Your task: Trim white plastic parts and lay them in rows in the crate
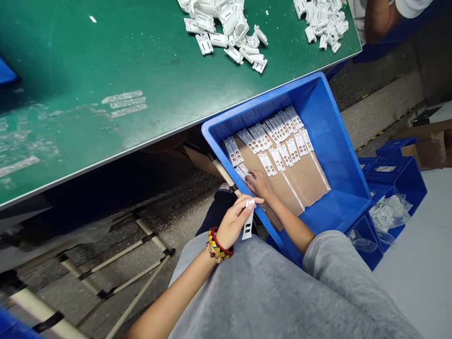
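My left hand (pixel 236 217) pinches a white plastic plate (pixel 248 225) with square cut-outs between thumb and fingers, just outside the blue bin (pixel 348 136). Inside that bin, my right hand (pixel 260 183) has its fingers curled over another white plate (pixel 242 170) at the near left edge of a cardboard sheet (pixel 300 183). The fingers partly cover this plate. Similar plates (pixel 270 129) lie side by side in slanted rows on the cardboard. Two strips of white tape (pixel 293 190) run along the bare part of the sheet.
On the green table (pixel 169 70) lie a heap of white plastic parts (pixel 226 23) and a smaller heap (pixel 323 21). A person's arm (pixel 381 21) shows at the top right. Blue crates (pixel 399 172) with bagged parts stand at right; a pipe frame (pixel 120 254) is at lower left.
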`<state>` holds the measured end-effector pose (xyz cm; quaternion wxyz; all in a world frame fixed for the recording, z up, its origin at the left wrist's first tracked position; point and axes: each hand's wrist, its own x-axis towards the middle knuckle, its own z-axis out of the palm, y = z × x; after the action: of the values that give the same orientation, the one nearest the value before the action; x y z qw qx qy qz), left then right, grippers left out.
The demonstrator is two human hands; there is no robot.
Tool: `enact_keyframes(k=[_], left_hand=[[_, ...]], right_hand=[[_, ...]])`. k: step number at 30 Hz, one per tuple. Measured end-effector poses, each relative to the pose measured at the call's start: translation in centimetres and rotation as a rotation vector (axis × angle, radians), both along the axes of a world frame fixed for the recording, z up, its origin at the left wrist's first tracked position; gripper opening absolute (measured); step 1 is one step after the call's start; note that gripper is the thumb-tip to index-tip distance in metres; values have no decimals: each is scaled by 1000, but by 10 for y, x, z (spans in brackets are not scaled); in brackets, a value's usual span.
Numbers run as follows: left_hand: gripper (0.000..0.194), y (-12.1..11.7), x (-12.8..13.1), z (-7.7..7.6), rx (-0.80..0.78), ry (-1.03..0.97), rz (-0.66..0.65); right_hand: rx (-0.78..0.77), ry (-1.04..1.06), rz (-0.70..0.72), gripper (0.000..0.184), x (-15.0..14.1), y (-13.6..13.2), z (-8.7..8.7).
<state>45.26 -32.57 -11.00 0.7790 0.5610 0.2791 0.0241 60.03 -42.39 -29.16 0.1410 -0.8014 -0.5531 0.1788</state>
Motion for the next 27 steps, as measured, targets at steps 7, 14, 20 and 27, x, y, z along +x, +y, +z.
enact_keyframes(k=[7, 14, 20, 27], left_hand=[[46, 0, 0, -1, 4, -2, -4], [45, -2, 0, -2, 10, -6, -2], [45, -1, -1, -1, 21, -9, 5], [47, -1, -2, -1, 4, 3, 7]], right_hand=[[8, -19, -172, 21, 5, -6, -1], [18, 33, -180, 22, 0, 20, 5], [-8, 79, -173, 16, -2, 23, 7], [129, 146, -364, 7, -12, 15, 0]])
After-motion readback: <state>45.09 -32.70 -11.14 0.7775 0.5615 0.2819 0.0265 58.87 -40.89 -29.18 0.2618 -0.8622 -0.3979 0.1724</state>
